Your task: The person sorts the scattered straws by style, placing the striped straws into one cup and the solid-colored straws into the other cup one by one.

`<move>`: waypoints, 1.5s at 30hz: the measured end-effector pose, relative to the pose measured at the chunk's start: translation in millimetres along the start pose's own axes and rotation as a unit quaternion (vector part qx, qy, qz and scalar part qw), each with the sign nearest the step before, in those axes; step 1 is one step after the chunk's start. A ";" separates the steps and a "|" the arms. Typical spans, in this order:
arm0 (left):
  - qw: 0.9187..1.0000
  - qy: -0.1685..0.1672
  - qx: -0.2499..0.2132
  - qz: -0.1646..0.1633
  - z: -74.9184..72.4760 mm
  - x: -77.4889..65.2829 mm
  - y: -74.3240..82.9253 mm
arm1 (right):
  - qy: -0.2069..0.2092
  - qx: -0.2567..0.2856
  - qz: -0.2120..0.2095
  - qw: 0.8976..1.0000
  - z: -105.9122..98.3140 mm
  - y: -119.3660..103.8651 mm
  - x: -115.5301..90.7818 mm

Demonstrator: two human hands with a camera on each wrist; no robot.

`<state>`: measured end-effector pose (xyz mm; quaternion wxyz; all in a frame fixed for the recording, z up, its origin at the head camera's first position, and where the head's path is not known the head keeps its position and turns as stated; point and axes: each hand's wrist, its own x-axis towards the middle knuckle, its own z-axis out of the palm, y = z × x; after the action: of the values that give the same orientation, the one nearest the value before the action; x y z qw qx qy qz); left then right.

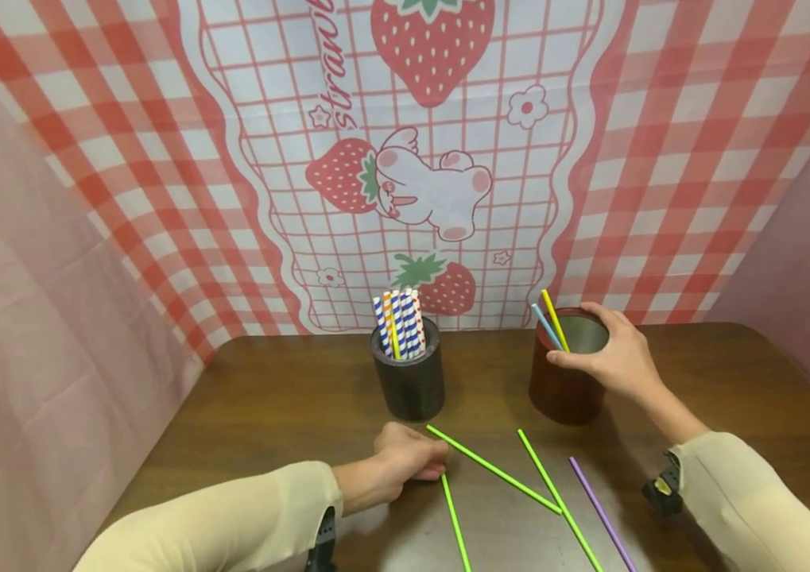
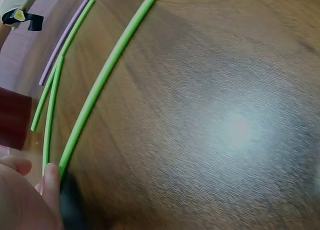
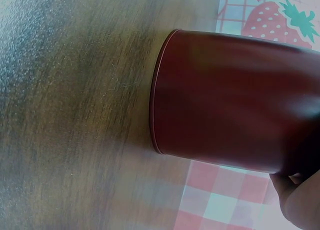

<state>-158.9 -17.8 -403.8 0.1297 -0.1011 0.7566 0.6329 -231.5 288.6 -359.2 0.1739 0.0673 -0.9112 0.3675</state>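
Observation:
My left hand (image 1: 408, 457), its fingers curled, pinches the far end of a green straw (image 1: 455, 520); the fingers hide that end. In the left wrist view this green straw (image 2: 107, 75) slants away from the fingertips over the table. Two more green straws (image 1: 494, 469) (image 1: 555, 492) cross on the table just right of this hand, and a purple straw (image 1: 601, 512) lies beyond them. My right hand (image 1: 622, 353) grips the rim of a dark red cup (image 1: 565, 393), thumb at the front. A yellow straw (image 1: 553, 314) and a blue straw (image 1: 544, 324) lean inside that cup.
A black cup (image 1: 412, 389) stands at the back middle, filled with several striped and dotted paper straws (image 1: 405, 322) and a yellow one. Behind the wooden table (image 1: 290, 397) hangs a red-and-white checked cloth (image 1: 440, 135) with strawberries.

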 end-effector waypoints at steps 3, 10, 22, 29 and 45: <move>1.000 0.015 0.020 -0.010 -1.9 -2.5 -0.9 | 0.000 0.001 0.000 1.000 -1.0 0.1 0.6; 0.998 0.020 0.051 -0.019 -2.2 6.2 -0.5 | 0.001 0.000 0.000 1.000 -3.1 0.4 3.0; 0.995 0.029 0.099 -0.019 2.0 13.2 6.4 | 0.003 0.000 -0.005 1.000 -9.2 -5.1 5.8; 0.992 0.027 0.120 -0.020 3.8 12.8 7.1 | -0.001 -0.004 -0.003 1.000 -8.2 -1.6 5.4; 0.994 0.013 0.109 -0.012 -1.4 15.3 2.1 | -0.006 0.002 -0.002 1.000 -1.1 0.0 1.1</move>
<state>-174.1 -18.7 -406.5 0.1381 -0.1037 0.8215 0.5435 -232.3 289.3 -358.0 0.1694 0.0718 -0.9113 0.3684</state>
